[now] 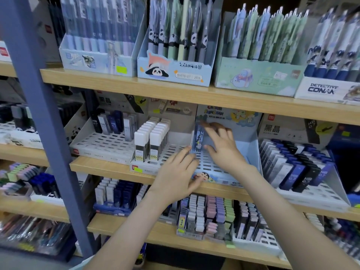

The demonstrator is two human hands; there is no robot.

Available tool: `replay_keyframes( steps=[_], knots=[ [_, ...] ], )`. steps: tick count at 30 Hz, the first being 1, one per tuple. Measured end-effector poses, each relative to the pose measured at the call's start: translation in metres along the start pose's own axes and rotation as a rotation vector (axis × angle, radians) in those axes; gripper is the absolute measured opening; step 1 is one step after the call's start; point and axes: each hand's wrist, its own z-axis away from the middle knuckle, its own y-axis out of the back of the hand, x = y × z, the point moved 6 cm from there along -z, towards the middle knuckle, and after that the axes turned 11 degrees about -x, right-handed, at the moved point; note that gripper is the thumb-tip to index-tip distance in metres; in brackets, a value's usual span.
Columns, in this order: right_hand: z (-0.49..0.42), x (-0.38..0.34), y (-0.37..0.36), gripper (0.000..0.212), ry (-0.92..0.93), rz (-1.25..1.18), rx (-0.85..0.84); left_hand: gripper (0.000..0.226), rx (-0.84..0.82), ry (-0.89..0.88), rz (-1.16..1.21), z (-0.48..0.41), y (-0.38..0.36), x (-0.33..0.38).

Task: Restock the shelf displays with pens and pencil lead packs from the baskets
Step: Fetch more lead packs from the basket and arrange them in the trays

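A pale blue cartoon display box (251, 149) stands on the middle shelf, its slotted tray almost bare. One blue patterned lead pack (198, 138) stands upright against the box's left wall. My right hand (224, 149) reaches into the box with fingers spread and straight; the index fingertip and thumb touch that pack. My left hand (175, 176) lies with straight fingers against the box's front left corner, holding nothing. No basket is in view.
White lead packs (152, 139) fill the tray to the left, and dark and blue packs (292, 168) the tray to the right. Pen display boxes (175, 55) line the shelf above. A blue-grey upright post (44, 123) crosses the left side. More lead packs (210, 215) sit below.
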Motion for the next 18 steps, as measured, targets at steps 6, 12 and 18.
replay_keyframes(
  steps=[6,12,18],
  knots=[
    [0.107,0.004,-0.003,0.043,0.117,-0.146,0.286,0.033,0.265,0.083,0.205,0.044,-0.007,0.071],
    [0.24,0.057,-0.105,0.029,0.011,-0.193,0.145,0.036,-0.179,-0.205,0.411,0.127,-0.106,0.177],
    [0.374,0.142,-0.3,0.058,-0.457,-0.275,-0.788,0.044,-0.789,-0.184,0.464,0.215,-0.215,0.205]
  ],
)
